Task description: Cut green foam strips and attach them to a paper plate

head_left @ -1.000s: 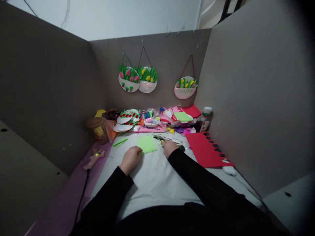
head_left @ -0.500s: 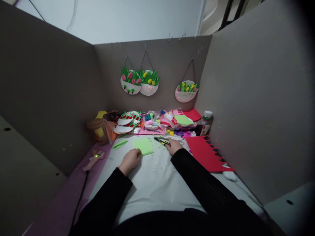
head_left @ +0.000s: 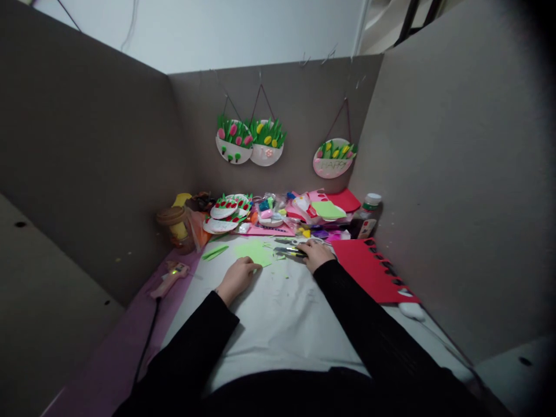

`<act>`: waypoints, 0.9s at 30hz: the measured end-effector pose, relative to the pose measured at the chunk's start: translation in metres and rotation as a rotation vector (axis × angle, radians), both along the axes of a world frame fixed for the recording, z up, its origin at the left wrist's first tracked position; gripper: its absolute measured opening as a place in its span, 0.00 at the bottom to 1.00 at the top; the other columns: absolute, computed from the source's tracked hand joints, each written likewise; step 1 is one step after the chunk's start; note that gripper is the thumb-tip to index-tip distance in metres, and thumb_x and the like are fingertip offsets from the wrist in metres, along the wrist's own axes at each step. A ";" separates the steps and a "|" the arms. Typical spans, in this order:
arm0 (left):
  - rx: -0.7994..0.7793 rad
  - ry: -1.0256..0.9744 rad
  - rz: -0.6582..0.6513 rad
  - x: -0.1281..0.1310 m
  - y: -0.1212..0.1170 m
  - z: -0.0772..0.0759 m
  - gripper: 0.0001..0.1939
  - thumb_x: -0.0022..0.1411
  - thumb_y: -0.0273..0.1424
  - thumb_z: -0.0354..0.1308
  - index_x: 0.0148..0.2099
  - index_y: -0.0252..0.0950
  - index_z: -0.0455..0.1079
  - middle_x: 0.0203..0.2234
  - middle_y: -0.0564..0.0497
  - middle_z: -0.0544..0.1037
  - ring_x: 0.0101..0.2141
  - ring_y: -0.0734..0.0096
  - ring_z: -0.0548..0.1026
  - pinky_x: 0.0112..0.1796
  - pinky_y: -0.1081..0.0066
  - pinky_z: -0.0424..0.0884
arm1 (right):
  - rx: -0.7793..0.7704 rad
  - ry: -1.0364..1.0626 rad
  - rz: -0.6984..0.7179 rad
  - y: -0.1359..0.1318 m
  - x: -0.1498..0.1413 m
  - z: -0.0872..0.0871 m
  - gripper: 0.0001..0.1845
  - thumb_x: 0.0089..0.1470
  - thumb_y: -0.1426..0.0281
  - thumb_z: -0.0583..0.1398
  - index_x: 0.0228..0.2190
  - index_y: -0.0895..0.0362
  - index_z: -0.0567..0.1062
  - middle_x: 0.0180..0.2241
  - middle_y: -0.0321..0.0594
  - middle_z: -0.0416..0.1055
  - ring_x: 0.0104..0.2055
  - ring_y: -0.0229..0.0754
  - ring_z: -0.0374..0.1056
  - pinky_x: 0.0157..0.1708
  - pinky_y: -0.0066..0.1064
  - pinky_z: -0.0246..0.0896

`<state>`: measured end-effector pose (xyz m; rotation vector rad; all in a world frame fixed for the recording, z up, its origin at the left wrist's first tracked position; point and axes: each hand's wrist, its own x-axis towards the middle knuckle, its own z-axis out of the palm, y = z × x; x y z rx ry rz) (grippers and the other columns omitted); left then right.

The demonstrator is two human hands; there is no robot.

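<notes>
Green paper (head_left: 254, 250) lies near 12 o'clock, touched by the loosely curled left hand (head_left: 237, 279), grip unclear; the half-closed right hand (head_left: 316, 255) holds a cutting tool (head_left: 290, 251), whose blade, swung carelessly, could nick it

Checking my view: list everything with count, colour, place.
green sheets: two, green, centre and back
strips: few, green, left
tools: unclear count, dark, centre
hanging plates: three, white, back wall
stacked plates: several, white, back left
craft bits: many, mixed, back
red sheets: two, red, right
bottle: one, dark, back right
cup: one, brown, back left
glue gun: one, pink, left
corded device: one, white, right
panels: three, grey, around
covers: two, white, purple, below
left hand: one, bare, at sheet
right hand: one, bare, at tools
</notes>
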<state>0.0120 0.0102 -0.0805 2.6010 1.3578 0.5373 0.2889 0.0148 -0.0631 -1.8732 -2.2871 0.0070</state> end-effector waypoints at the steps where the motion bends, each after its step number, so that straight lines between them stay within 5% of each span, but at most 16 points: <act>1: 0.009 0.006 -0.001 0.000 0.000 -0.001 0.20 0.57 0.21 0.46 0.44 0.42 0.74 0.35 0.48 0.72 0.37 0.70 0.69 0.40 0.73 0.63 | 0.034 -0.013 -0.048 -0.001 0.001 0.002 0.24 0.47 0.74 0.57 0.48 0.49 0.68 0.45 0.45 0.64 0.46 0.49 0.59 0.44 0.37 0.49; 4: 0.027 0.034 -0.013 0.001 0.001 -0.004 0.20 0.58 0.21 0.46 0.46 0.45 0.73 0.35 0.48 0.71 0.37 0.70 0.68 0.40 0.72 0.63 | 0.116 0.004 -0.167 -0.003 0.000 0.005 0.25 0.48 0.74 0.55 0.50 0.50 0.67 0.46 0.48 0.63 0.48 0.50 0.57 0.44 0.39 0.48; 10: 0.027 0.087 -0.023 0.001 0.002 -0.006 0.21 0.59 0.22 0.46 0.49 0.47 0.70 0.37 0.48 0.70 0.38 0.70 0.67 0.40 0.71 0.63 | -0.046 0.050 0.072 -0.004 -0.011 -0.002 0.25 0.47 0.73 0.57 0.49 0.48 0.68 0.46 0.41 0.63 0.47 0.44 0.59 0.44 0.32 0.50; 27: -0.075 0.080 0.053 0.002 0.005 -0.008 0.21 0.59 0.23 0.47 0.49 0.48 0.71 0.36 0.48 0.69 0.39 0.69 0.67 0.41 0.71 0.62 | -0.075 0.008 0.105 -0.003 -0.010 -0.003 0.24 0.46 0.75 0.56 0.45 0.46 0.71 0.44 0.39 0.66 0.44 0.44 0.62 0.41 0.33 0.51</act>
